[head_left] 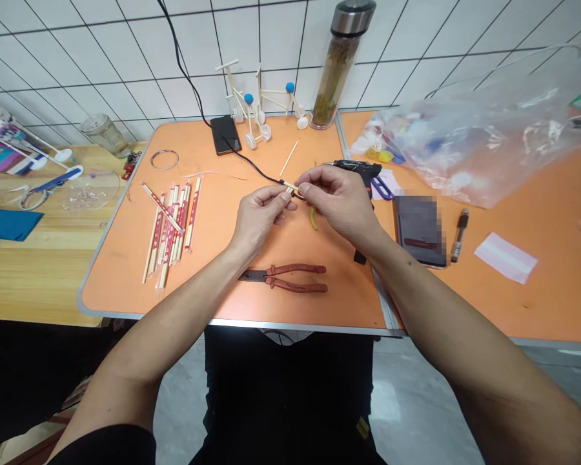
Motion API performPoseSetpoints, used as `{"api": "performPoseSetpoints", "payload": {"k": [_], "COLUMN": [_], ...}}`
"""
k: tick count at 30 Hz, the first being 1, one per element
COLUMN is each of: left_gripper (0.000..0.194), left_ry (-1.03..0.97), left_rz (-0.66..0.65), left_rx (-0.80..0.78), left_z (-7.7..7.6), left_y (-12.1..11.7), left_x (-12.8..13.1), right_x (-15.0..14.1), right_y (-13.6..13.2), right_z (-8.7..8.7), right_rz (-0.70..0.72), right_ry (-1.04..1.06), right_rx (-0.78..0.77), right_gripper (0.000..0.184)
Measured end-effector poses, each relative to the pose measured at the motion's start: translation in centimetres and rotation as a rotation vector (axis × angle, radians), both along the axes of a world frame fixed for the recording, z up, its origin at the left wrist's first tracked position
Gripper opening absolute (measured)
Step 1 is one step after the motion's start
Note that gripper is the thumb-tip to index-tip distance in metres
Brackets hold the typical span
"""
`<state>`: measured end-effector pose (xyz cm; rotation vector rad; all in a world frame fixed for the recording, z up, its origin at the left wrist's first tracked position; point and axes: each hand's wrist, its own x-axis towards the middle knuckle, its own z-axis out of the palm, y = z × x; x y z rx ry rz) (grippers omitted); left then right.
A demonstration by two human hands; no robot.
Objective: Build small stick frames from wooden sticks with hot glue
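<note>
Above the middle of the orange table, my left hand [261,213] pinches a short piece of wooden chopstick [289,188] between thumb and fingers. Close beside it, the fingertips of my right hand [334,197] are also closed on a short pale stick piece; whether the pieces are joined I cannot tell. A black glue gun [356,169] lies partly hidden behind my right hand. Nearer to me are pliers [295,278] with red-brown handles. One loose thin stick [289,158] rests beyond my hands. Several wrapped chopsticks [174,223] lie to the left.
Stick models with blue balls [248,99] and white wheels stand at the back, near a black phone [225,135] and a tall tea bottle [337,71]. A black cable [201,106] crosses the table. Rightward are a larger phone [416,226], a marker [459,234] and a plastic bag [479,142].
</note>
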<state>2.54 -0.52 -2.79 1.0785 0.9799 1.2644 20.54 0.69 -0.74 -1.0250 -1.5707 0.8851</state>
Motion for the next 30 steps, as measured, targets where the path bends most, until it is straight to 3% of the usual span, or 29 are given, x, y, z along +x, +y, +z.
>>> {"api": "performPoseSetpoints", "payload": {"k": [8, 12, 17, 24, 30], "left_gripper": [0.022, 0.026, 0.023, 0.020, 0.016], "left_ry": [0.017, 0.029, 0.011, -0.016, -0.018], "left_rz": [-0.015, -0.013, -0.016, -0.006, -0.014], "left_rx": [0.011, 0.006, 0.007, -0.011, 0.011], "left_z": [-0.05, 0.02, 0.05, 0.25, 0.29], "left_y": [-0.11, -0.15, -0.15, -0.19, -0.26], "left_x": [-0.03, -0.03, -0.06, 0.13, 0.09], "right_x": [0.53, 0.73, 0.81, 0.40, -0.14], "right_y": [-0.05, 0.08, 0.15, 0.09, 0.06], "right_z": [0.05, -0.02, 0.03, -0.10, -0.42], "right_rz": [0.030, 0.042, 0.036, -0.036, -0.038], "right_ry": [0.008, 0.049, 0.072, -0.050, -0.047], "right_rx": [-0.002, -0.019, -0.006, 0.061, 0.047], "right_gripper": [0.040, 0.047, 0.039, 0.012, 0.006]}}
